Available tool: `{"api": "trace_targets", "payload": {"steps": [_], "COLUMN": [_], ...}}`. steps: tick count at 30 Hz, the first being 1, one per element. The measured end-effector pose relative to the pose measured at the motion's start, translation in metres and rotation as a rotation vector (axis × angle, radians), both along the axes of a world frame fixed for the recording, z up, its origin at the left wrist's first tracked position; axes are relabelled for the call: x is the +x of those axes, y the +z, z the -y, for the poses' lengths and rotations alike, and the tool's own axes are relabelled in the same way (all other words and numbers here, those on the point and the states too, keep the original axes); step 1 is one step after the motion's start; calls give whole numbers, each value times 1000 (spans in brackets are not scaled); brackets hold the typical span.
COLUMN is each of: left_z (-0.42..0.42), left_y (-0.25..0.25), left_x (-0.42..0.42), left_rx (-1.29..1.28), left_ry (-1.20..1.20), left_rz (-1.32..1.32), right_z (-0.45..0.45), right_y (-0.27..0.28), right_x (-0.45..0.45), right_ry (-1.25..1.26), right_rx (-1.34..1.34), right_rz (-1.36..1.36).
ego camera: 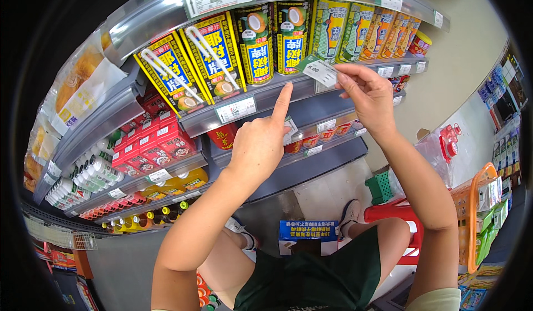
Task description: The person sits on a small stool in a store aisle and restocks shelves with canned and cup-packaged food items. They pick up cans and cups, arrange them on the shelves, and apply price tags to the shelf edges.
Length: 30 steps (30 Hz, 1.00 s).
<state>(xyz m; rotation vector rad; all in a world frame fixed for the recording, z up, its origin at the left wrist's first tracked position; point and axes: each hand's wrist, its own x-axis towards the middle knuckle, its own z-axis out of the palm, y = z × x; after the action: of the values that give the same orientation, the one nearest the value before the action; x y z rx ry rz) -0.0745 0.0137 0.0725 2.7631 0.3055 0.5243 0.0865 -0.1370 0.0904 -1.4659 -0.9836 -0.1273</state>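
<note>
My right hand [368,92] pinches a green-and-white paper price tag [320,71] between thumb and fingers, in front of the shelf edge. My left hand [260,144] has its index finger stretched up toward the shelf lip [297,89], the other fingers curled. Beside its thumb shows another price tag [292,128]; whether the hand grips it or it sits on the lower rail, I cannot tell. Behind the fingers stand black coconut-drink cans [292,40] and, to their left, yellow-and-black coconut-drink cartons [214,52] with white handles. Green-and-yellow cans [331,30] are right of them.
Red drink cartons [154,144] and bottles [98,167] fill lower shelves at left. A blue-and-white cardboard box [308,236] is on the floor between my feet. A red plastic stool [410,227], a green basket [379,187] and an orange basket [470,215] are at right.
</note>
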Motion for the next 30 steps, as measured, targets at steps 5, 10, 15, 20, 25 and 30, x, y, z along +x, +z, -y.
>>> {"api": "trace_targets", "payload": {"steps": [5,10,15,20,25,30], "left_z": [6,13,14,10,11,-14], "left_y": [-1,0,-1,-6,-19,-23], "left_x": [9,9,9,8,-21,-46], "left_rx": [-65,-117,-128,-423,-1047,-402], "left_ry": [58,35,13,-66,-109,-24], "left_rz": [92,131,162,340,605,619], "right_z": [-12,-28,-28,-24,-15,-22], "right_y": [14,10,1,0,1,-7], "right_x": [4,12,16,4,-48,-68], "right_ry": [7,102,-3,-109,192,171], "right_rx": [-82,-71,-195,-145,-156,-157], "right_rz": [377,697,855,841,342,227]}}
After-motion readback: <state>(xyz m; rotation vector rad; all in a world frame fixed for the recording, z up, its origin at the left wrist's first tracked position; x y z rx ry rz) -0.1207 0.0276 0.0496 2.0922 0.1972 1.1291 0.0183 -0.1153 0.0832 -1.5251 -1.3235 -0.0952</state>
